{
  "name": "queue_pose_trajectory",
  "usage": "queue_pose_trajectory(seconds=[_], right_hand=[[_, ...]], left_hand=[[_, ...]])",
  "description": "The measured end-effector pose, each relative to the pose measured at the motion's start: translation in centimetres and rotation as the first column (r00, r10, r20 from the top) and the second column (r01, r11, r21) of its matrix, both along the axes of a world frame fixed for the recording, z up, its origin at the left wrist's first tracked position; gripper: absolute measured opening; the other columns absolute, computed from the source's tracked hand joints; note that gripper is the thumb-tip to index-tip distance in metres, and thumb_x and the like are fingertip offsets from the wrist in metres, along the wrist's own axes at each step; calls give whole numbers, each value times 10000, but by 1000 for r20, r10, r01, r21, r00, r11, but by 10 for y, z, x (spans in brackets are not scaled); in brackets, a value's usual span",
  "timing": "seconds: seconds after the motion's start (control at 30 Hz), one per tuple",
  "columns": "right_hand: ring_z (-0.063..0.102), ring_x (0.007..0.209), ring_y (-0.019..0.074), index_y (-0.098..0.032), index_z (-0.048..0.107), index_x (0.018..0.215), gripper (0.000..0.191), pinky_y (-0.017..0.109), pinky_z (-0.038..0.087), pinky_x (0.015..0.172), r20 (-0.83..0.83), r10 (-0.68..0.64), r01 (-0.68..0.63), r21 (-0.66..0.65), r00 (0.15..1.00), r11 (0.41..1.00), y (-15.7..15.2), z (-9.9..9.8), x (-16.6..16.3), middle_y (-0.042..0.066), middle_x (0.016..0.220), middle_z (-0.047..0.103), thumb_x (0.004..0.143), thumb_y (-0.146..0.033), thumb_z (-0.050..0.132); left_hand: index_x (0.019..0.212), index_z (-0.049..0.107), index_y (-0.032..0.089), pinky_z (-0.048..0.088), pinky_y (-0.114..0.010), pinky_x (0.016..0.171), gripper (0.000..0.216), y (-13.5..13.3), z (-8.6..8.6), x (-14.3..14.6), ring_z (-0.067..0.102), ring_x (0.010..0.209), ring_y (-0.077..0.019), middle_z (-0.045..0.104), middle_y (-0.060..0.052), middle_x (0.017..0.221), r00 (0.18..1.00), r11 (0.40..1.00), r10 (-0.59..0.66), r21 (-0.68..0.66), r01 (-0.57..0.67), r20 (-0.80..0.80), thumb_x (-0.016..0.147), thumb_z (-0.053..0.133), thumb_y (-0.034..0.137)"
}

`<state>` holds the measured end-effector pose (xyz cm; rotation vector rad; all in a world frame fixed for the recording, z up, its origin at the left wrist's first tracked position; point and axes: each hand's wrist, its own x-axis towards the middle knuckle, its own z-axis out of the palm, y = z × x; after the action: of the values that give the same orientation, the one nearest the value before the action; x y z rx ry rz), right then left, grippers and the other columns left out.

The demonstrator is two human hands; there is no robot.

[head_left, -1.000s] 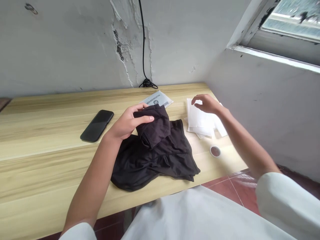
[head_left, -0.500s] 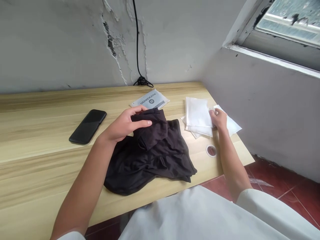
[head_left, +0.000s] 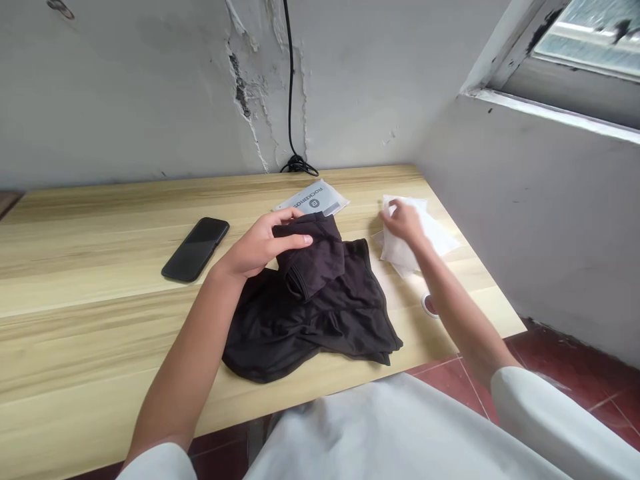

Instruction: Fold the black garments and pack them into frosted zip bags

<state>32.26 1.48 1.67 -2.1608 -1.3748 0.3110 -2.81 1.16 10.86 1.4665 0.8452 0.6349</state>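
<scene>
My left hand is closed around a folded black cloth piece, thumb on top. The bundle is held over a larger black fabric garment spread on the table; its exact kind is hard to make out. To the right, my right hand is closed on a white translucent plastic bag, over a small pile of similar bags. Its fingertips are slightly blurred and partly hide the bags.
A black phone lies left on the wooden table. Behind the cloth is a ROCKBROS-printed packet. A coiled black cable sits by the wall. Near my right forearm is a round table hole.
My right hand has moved left over the pile, and the right-hand white bag has shifted left with it. The left hand keeps its hold on the folded black cloth. The view has turned slightly left.
</scene>
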Motion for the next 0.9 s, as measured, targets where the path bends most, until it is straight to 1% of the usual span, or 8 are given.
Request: queue_pose_trajectory(seconds=[0.13, 0.27, 0.37, 0.5, 0.63, 0.73, 0.83, 0.9], right_hand=[[670, 1066, 384, -162, 668, 1155, 484, 525, 522, 955, -81, -36, 37, 3, 996, 999, 6, -35, -22, 188, 1018, 744, 904, -574, 636], [716, 962, 323, -149, 657, 1199, 590, 472, 596, 842, -199, 10, 0, 51, 980, 999, -9, -18, -21, 165, 1041, 739, 940, -671, 573], [739, 884, 247, -211, 615, 1299, 623, 389, 629, 722, -337, 146, -101, 146, 930, 984, -35, 4, -44, 128, 1179, 723, 974, -727, 489], [683, 1226, 298, -321, 547, 1445, 760, 443, 599, 996, -688, 534, -396, 370, 491, 840, -83, 13, -93, 103, 1404, 655, 817, -671, 793], [663, 1272, 314, -378, 461, 1519, 822, 471, 598, 1024, -862, 417, -359, 306, 290, 882, -116, 4, -124, 74, 1444, 633, 819, -625, 814], [618, 1347, 305, -391, 409, 1561, 736, 500, 574, 1065, -880, 350, -373, 223, 320, 901, -131, -4, -131, 84, 1509, 586, 927, -622, 700], [461, 1515, 307, -374, 437, 1556, 717, 526, 421, 1223, -760, 494, -372, 351, 423, 859, -143, -6, -137, 80, 1639, 469, 932, -581, 726], [444, 1530, 322, -381, 405, 1581, 854, 529, 396, 1239, -721, 567, -384, 430, 399, 817, -148, -4, -144, 76, 1660, 449, 857, -556, 822]], left_hand=[[969, 729, 214, 574, -358, 918, 384, -3, 4, -3, 701, 1025, -249, 749, -32, 1060, 1000, 1000, -11, 25, 12, -11, 718, 912, 440], [969, 725, 219, 567, -309, 860, 387, -6, 3, -1, 698, 975, -216, 749, -16, 1040, 999, 999, -6, -36, 7, 33, 704, 926, 417], [1029, 704, 219, 550, -248, 737, 414, -8, 3, 5, 693, 883, -175, 734, -14, 1010, 994, 989, 67, -135, -54, 91, 730, 914, 413], [1128, 650, 232, 523, -205, 632, 482, -18, 1, 6, 662, 788, -132, 695, -9, 1000, 958, 953, 190, -274, -128, 213, 743, 898, 382], [1415, 527, 336, 591, -277, 814, 797, -39, -13, -10, 704, 954, -173, 706, -22, 1149, 960, 963, 77, -271, -2, 268, 724, 921, 277], [1451, 492, 337, 588, -282, 861, 869, -61, -29, -15, 712, 1025, -192, 722, -40, 1191, 977, 967, 75, -253, -23, 199, 714, 936, 215], [1257, 586, 254, 580, -247, 814, 624, -79, -41, -2, 709, 954, -165, 736, -27, 1088, 968, 949, 198, -276, -149, 156, 739, 933, 266], [1163, 594, 230, 578, -233, 794, 545, -85, -43, 12, 702, 926, -151, 728, -16, 1031, 948, 928, 265, -314, -200, 178, 741, 935, 292]])
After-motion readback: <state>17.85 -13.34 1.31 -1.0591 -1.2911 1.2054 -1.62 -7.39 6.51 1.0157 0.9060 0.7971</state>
